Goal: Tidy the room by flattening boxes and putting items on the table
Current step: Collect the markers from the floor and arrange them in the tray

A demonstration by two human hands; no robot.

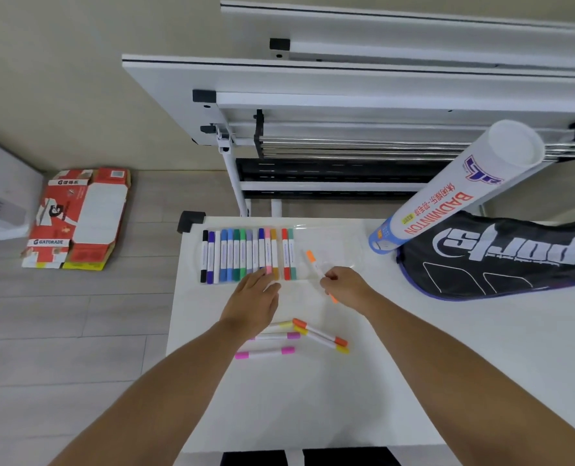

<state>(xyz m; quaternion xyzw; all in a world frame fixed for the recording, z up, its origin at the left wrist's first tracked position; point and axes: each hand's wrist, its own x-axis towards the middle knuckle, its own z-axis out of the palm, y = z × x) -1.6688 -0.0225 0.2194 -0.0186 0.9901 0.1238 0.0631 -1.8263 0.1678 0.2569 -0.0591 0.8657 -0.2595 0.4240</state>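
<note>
**Pinching on the right, pressing flat on the left**

Pinches, in the right hand (345, 285), a white marker pen with orange caps (315, 266) between thumb and fingertips. Holds it tilted, upper cap over the clear plastic tray (333, 243), lower cap poking out below the hand.

Lays the left hand (254, 302) palm down, fingers straight, gripping nothing, fingertips (262, 275) touching the lower ends of the row of coloured marker pens (242, 253). Side by side in the tray's left part: black, purple, blues, greens, pink, amber, red, teal.

Near the left wrist, loose on the white tabletop (313, 398): a yellow-capped pen (281, 325) partly hidden by the hand, two pink-capped pens (264, 353), and an orange-capped pen (319, 331) lying against a second yellow-capped pen (325, 343), both at a slant.

Farther right on the tabletop: a white cardboard badminton tube (447, 200) with red lettering, leaning tilted on a black sports racket bag (501, 260) with white print.

Beyond the far edge: white tables with tops tipped upright (346, 79).

On the pale wood-look floor (60, 314) to the left, well apart from the tabletop: a flattened red and white Gatorade cardboard box (77, 216), lying near the wall.
</note>
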